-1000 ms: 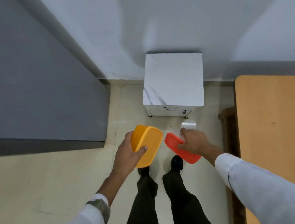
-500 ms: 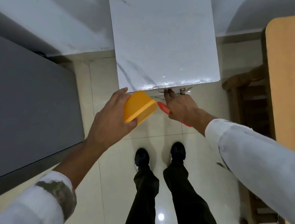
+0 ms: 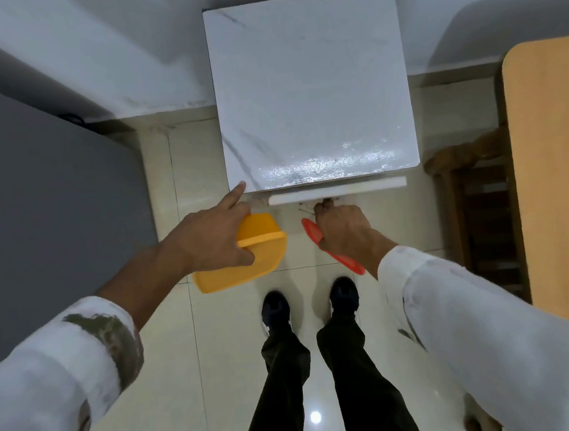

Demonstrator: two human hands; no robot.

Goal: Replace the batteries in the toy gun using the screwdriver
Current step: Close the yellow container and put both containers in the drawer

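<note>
1. Nowhere in view are the toy gun, the screwdriver or the batteries. I judge they may lie behind the white drawer front (image 3: 337, 190), a thin strip running left to right across frame centre, standing slightly out from the white marble-patterned cabinet (image 3: 310, 92) above it.
2. The right hand (image 3: 343, 231) is the nearer. Its fingertips curl at something small on the strip's lower edge, handle or key I cannot tell, while it clamps a flat red plastic lid (image 3: 312, 234).
3. The left hand (image 3: 206, 242), left of centre, grips an orange plastic tub (image 3: 249, 263). Its forefinger reaches the cabinet's near left corner.
4. Opening the drawer calls for a pull toward the frame's bottom.
5. The cabinet top is glossy. A cream tiled floor (image 3: 217, 324) lies beneath, a grey panel (image 3: 34, 202) at left and a wooden table (image 3: 553, 157) at right.
</note>
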